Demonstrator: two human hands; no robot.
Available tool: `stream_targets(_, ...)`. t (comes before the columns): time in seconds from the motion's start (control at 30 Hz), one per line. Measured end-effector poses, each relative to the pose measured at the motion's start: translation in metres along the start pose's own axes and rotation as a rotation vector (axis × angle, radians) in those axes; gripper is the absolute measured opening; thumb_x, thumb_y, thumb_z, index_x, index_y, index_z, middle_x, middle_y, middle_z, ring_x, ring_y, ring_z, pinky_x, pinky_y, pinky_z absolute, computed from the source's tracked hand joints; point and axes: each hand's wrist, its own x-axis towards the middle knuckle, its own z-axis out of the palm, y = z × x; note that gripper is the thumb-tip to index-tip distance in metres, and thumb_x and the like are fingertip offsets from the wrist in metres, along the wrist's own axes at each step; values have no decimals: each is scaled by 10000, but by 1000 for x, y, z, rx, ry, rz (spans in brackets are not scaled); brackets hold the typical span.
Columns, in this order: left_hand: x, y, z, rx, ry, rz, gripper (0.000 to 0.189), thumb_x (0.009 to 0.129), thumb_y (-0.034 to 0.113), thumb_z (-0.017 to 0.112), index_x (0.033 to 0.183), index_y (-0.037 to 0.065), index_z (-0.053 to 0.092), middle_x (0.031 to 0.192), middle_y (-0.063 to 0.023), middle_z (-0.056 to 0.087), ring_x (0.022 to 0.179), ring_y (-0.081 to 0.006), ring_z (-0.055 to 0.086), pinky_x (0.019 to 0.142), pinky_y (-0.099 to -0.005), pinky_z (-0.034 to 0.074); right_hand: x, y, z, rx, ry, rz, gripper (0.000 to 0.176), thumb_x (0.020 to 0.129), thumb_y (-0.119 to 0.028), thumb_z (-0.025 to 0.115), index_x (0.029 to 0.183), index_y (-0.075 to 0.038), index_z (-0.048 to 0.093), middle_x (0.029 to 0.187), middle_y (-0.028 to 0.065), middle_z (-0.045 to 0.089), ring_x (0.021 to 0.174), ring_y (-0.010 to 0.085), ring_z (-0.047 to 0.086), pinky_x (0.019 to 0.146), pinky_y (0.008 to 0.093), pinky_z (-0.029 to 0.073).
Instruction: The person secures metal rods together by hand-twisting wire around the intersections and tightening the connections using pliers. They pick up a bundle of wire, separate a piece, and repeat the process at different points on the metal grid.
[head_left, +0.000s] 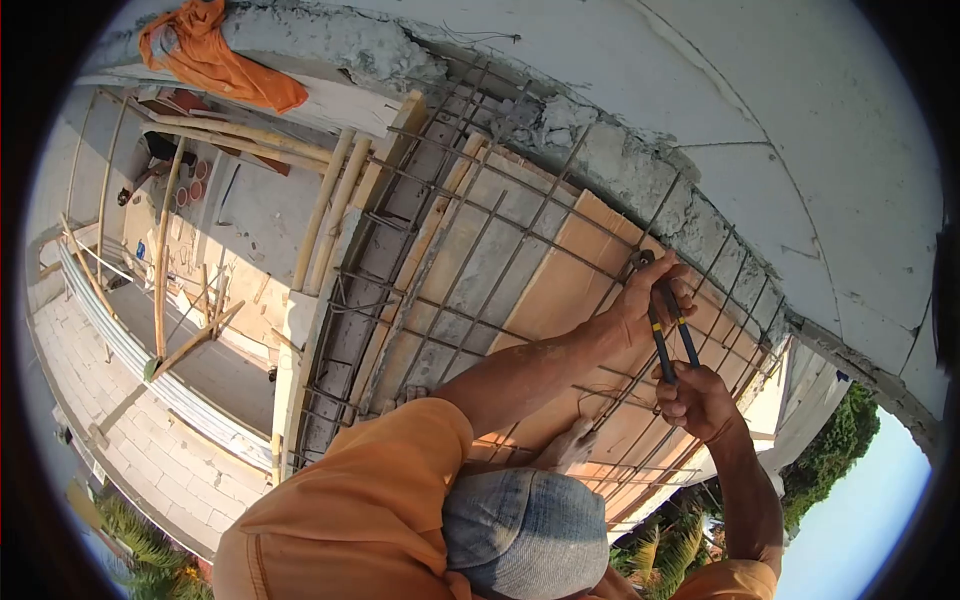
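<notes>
My right hand (695, 400) is closed around the lower ends of a pair of pincers (661, 345) with dark handles marked in yellow. Around the upper part of the same tool, close to its jaws, my left hand (655, 287) has its fingers curled. The jaws (641, 259) meet the steel rebar grid (545, 238) near a bar crossing. Whether a tie wire sits in them is too small to tell. Beneath the bars lie plywood sheets (570, 255), and my foot (568, 447) rests there.
Rough broken concrete (625, 165) borders the grid above. An orange cloth (225, 60) hangs over a ledge at upper left. Bamboo poles (165, 240) and a lower floor level show at left, with another person (160, 160) down there. Loose wire pieces lie on the plywood.
</notes>
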Motion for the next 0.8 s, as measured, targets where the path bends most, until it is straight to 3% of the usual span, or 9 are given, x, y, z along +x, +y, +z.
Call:
stream_targets(0.07,5,-3,-2,0,2,-1,374,906,459,611,936,90,560,570,-3,537,550,-166,548,633,-344,502,6,-1,-4,15,-46,22,338,902,-314,614,1023,1,593,743,62,567,569,158,517,487,287,379)
stream_targets(0.2,-2,-1,19,12,171,-22,280,957,375,560,859,118,506,513,39,374,468,-120,382,560,-311,416,-19,-17,33,-572,397,-82,527,887,-361,644,1154,75,517,764,164,627,674,286,656,570,412,521)
stream_targets(0.3,9,-5,30,-64,287,6,247,978,339,523,865,121,504,527,41,361,482,-116,375,572,-316,425,-19,-3,47,-1842,844,-683,771,780,-365,750,1270,131,421,901,245,602,797,363,655,666,454,539)
stream_targets(0.5,13,-9,32,-54,263,32,289,958,393,549,895,112,527,556,35,369,519,-124,402,603,-331,447,8,-2,21,-2196,1043,-434,404,845,-258,686,1046,58,533,793,149,568,756,333,630,688,421,518)
stream_targets(0.53,6,-5,34,-52,267,27,330,939,432,574,897,107,533,566,30,368,523,-127,405,611,-332,455,6,-13,16,-2189,1049,-419,404,845,-258,686,1046,58,533,793,149,568,756,333,630,688,421,518)
stream_targets(0.6,-6,-5,27,16,272,-17,421,888,505,619,904,89,556,632,-12,502,591,-162,530,670,-357,507,-7,-43,17,-1774,546,-240,286,885,-262,647,919,10,563,737,106,571,656,242,610,609,398,500)
stream_targets(0.63,-11,-6,23,23,213,-11,441,881,514,622,909,78,571,702,-47,566,657,-190,583,705,-377,523,-19,-59,45,-1180,490,77,282,933,-301,595,904,-21,593,704,59,561,588,174,552,548,352,457)
stream_targets(0.7,-8,-2,14,6,59,-25,464,884,521,605,943,60,602,868,-121,679,850,-253,675,807,-412,550,-17,-46,28,-726,322,90,301,943,-327,582,927,-27,597,720,41,560,591,156,534,540,334,440)
stream_targets(0.8,-1,1,7,-120,15,-61,426,917,490,572,939,66,607,763,-89,656,743,-232,656,724,-372,542,6,-7,-1,12,-10,104,328,955,-357,563,987,-34,605,756,20,562,591,142,509,545,293,421)
